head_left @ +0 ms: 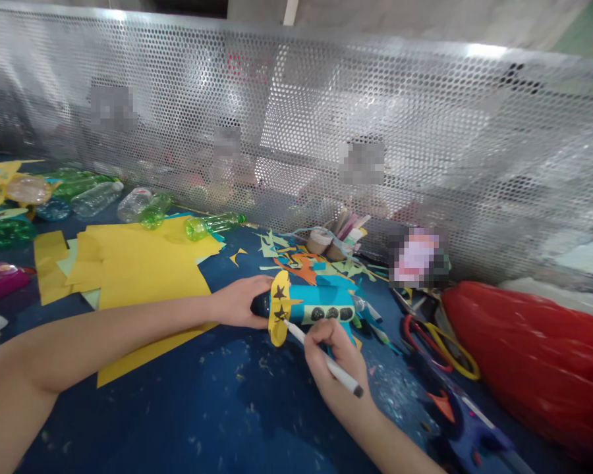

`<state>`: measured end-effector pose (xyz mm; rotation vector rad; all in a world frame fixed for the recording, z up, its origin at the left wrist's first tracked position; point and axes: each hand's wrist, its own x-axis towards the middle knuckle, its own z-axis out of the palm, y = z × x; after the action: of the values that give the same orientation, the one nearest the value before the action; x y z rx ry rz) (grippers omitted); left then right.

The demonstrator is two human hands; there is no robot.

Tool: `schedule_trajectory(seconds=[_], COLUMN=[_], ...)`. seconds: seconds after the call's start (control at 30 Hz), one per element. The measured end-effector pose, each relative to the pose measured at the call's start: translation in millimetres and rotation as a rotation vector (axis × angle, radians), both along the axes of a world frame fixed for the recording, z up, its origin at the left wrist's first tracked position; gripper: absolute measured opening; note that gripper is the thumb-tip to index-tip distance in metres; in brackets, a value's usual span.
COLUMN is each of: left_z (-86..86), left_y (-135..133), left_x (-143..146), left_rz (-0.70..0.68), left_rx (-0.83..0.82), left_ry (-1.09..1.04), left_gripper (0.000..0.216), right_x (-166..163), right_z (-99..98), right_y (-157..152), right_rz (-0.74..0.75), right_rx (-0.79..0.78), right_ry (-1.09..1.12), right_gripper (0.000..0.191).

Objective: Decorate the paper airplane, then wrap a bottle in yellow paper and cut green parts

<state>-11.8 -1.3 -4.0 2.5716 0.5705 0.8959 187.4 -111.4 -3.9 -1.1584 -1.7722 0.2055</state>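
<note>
Left hand [240, 301] grips the nose of the paper-covered bottle plane [311, 307] lying lengthwise left-right on the table [217, 408]; right hand [333, 355], just below, pinches a white marker [321, 359], tip touching its yellow wing [279, 309].

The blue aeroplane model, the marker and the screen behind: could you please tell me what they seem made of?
Aeroplane model: matte paper or thin card, judging by the flat cut edges of its yellow wing; the dark nose in the left hand may be a bottle. Marker in the right hand: smooth white plastic, probably. Screen: perforated sheet metal, silvery with glints.
</note>
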Motion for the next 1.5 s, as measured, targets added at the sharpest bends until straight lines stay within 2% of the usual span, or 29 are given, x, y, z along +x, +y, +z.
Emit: schedule_trajectory(seconds=[0.47, 0.83, 1.13, 1.5], left_z=[2.0, 0.3, 1.2, -0.9], left_y=[-1.0, 0.5, -0.7, 0.6], left_x=[0.2, -0.1, 0.5, -0.2], left_rz=[-0.029, -0.017, -0.019, -0.003], left_rx=[0.015, 0.026, 0.025, 0.026], left_ry=[-0.018, -0.007, -0.009, 0.001], left_gripper=[0.063, 0.063, 0.064, 0.063], right_x=[1.0, 0.4, 1.4, 2.3], right_z=[-1.7, 0.7, -2.1, -1.0], right_y=[0.7, 0.2, 2.2, 0.1], right_rz=[0.036, -0.002, 0.053, 0.010], right_rx=[-0.012, 0.008, 0.026, 0.019], right_ry=[-0.030, -0.007, -0.034, -0.003], right_gripper=[0.017, 0.017, 0.016, 0.017])
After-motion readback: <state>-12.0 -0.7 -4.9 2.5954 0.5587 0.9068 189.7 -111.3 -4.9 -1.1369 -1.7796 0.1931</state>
